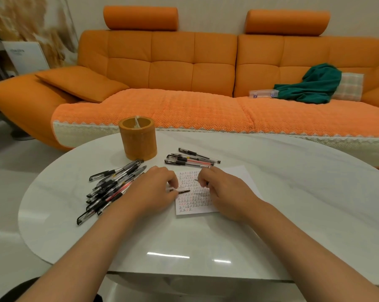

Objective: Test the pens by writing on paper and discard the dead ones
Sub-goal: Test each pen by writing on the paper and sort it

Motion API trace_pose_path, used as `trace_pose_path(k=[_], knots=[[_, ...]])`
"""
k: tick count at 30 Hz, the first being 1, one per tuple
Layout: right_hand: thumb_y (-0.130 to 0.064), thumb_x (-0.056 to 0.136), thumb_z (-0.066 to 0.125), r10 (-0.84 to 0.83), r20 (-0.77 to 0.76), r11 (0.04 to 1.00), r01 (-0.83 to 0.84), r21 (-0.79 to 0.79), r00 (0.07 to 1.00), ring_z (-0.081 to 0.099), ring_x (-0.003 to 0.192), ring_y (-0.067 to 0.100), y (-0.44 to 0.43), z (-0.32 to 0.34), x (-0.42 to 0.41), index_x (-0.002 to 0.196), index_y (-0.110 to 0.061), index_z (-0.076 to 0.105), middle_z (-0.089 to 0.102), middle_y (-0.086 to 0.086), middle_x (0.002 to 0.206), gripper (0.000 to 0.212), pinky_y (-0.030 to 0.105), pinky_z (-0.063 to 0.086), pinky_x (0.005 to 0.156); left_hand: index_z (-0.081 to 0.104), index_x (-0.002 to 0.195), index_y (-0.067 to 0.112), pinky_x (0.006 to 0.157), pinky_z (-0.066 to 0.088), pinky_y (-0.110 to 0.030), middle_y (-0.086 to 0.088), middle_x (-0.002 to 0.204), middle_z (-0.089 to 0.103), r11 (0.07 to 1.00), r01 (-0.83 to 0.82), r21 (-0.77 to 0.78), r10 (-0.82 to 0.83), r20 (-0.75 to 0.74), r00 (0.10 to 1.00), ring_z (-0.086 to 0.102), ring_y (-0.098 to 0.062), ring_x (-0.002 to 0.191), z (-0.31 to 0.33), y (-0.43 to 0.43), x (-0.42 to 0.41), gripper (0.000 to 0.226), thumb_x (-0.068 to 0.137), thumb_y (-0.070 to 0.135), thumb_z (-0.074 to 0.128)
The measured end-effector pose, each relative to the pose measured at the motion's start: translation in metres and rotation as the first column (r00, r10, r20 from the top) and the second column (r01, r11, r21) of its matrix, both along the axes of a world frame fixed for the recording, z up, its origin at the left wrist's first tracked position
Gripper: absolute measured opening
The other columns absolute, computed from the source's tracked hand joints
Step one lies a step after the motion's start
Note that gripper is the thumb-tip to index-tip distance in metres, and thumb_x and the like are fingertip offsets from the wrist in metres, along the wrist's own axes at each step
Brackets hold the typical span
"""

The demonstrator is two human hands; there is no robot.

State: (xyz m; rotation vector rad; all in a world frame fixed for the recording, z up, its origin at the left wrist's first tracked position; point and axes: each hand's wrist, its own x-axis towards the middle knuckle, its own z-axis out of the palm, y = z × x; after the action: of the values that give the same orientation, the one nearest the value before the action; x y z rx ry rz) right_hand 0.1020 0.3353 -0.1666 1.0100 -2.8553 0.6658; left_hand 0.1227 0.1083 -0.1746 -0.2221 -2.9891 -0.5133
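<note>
White paper (195, 205), filled with rows of red and black test marks, lies on the table (293, 192) directly under both hands. The left hand (155, 188) pinches a short black pen piece (183, 191) over the sheet's middle, and the right hand (219, 188), just beside it, curls its fingers round a thin pen (196, 180) with only the tip showing. A heap of pens (112, 186) lies left of the left hand, and a smaller group (190, 159) lies just beyond the paper.
</note>
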Motion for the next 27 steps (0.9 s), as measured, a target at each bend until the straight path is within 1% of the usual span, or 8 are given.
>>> trace_pose_path(k=[4,8,12,15,18,20,22,27], knots=[[0.001,0.093,0.038,0.012,0.009,1.000,-0.011,-0.015,1.000,0.055,0.101,0.016,0.000,-0.001,-0.004,0.115,-0.033,0.060,0.051,-0.009,0.120,0.047,0.040,0.048,0.084,0.056,0.124,0.040,0.101,0.039,-0.033,0.018,0.128,0.048,0.997,0.042,0.067,-0.044,0.019,0.999,0.035,-0.004,0.124,-0.002,0.003,-0.002,0.032,0.092,0.043,0.061],[0.006,0.091,0.039,0.028,-0.015,0.998,-0.029,-0.055,0.999,0.050,0.096,0.011,0.002,0.002,-0.006,0.140,-0.031,0.052,0.047,-0.009,0.129,0.063,0.032,0.046,0.082,0.052,0.135,0.044,0.108,0.033,-0.034,0.019,0.138,0.043,0.992,0.097,0.075,-0.105,0.109,0.989,0.030,-0.005,0.132,-0.001,0.003,-0.003,0.046,0.090,0.053,0.060],[0.012,0.092,0.038,0.039,0.049,0.992,-0.033,-0.123,0.998,0.051,0.103,0.012,0.001,0.002,-0.011,0.150,-0.031,0.041,0.043,-0.012,0.122,0.072,0.028,0.045,0.088,0.050,0.137,0.047,0.110,0.032,-0.036,0.019,0.142,0.040,0.994,0.104,0.022,-0.106,0.142,0.984,0.028,-0.006,0.134,-0.001,0.003,-0.003,0.050,0.089,0.058,0.059],[-0.010,0.099,0.056,0.058,0.096,0.974,-0.035,-0.224,0.994,0.050,0.099,-0.004,0.002,0.001,-0.012,0.142,-0.034,0.049,0.045,-0.017,0.116,0.049,0.009,0.036,0.087,0.049,0.137,0.048,0.111,0.032,-0.038,0.018,0.144,0.039,0.995,0.101,0.014,-0.102,0.149,0.984,0.028,-0.008,0.134,-0.001,0.003,-0.003,0.051,0.089,0.058,0.060],[-0.029,0.099,0.059,0.093,0.211,0.936,-0.013,-0.352,0.973,0.057,0.085,-0.002,-0.001,0.001,-0.003,0.118,-0.034,0.066,0.059,-0.020,0.098,0.021,0.011,0.041,0.076,0.048,0.137,0.049,0.111,0.032,-0.039,0.018,0.144,0.038,0.995,0.099,0.017,-0.100,0.153,0.983,0.028,-0.008,0.135,0.000,0.003,-0.003,0.051,0.088,0.058,0.060],[-0.018,0.099,0.053,0.115,0.376,0.868,0.091,-0.488,0.919,0.059,0.067,0.007,-0.006,0.002,0.003,0.103,-0.029,0.072,0.065,-0.013,0.077,0.022,0.019,0.044,0.063,0.047,0.137,0.050,0.111,0.032,-0.039,0.017,0.145,0.038,0.996,0.094,0.009,-0.094,0.160,0.983,0.028,-0.009,0.135,-0.001,0.003,-0.003,0.052,0.088,0.058,0.060],[-0.002,0.091,0.051,0.149,0.508,0.806,0.192,-0.559,0.849,0.062,0.060,0.019,-0.010,0.002,0.005,0.098,-0.021,0.070,0.067,0.006,0.075,0.028,0.024,0.042,0.049,0.048,0.136,0.050,0.111,0.031,-0.039,0.017,0.145,0.038,0.996,0.088,0.007,-0.088,0.161,0.983,0.028,-0.009,0.135,-0.001,0.003,-0.004,0.051,0.088,0.059,0.061],[0.010,0.081,0.058,0.161,0.569,0.818,0.214,-0.534,0.807,0.056,0.046,0.017,-0.014,-0.001,0.008,0.082,-0.008,0.061,0.063,0.018,0.062,0.018,0.024,0.037,0.042,0.049,0.136,0.049,0.110,0.031,-0.036,0.018,0.144,0.038,0.997,0.078,0.011,-0.079,0.153,0.985,0.029,-0.008,0.135,-0.003,0.003,-0.004,0.053,0.086,0.060,0.062]])
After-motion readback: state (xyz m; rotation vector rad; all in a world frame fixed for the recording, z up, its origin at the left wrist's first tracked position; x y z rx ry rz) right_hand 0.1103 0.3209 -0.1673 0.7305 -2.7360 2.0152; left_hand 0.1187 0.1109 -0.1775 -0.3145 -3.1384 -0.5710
